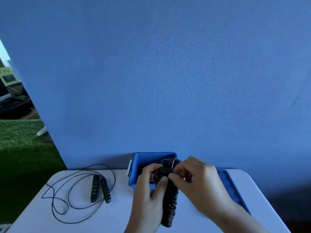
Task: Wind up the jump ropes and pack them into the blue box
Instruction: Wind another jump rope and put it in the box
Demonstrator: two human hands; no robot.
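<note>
White tabletop (117, 214) abuts a blue wall (168, 81); green turf (20, 148) lies far left. Both grips, left hand (148, 192) and right hand (200, 185), clasp the wound jump rope (170, 204) at the blue box (134, 174) near edge. The loose jump rope (101, 189) lies left.

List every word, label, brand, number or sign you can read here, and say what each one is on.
Nothing here can be read.
The pale device at far left has a dark panel, too small and blurred to read.
The loose jump rope shows green rings on its handles, no letters.
The blue box shows no label.
The held jump rope is blurred; nothing legible.
</note>
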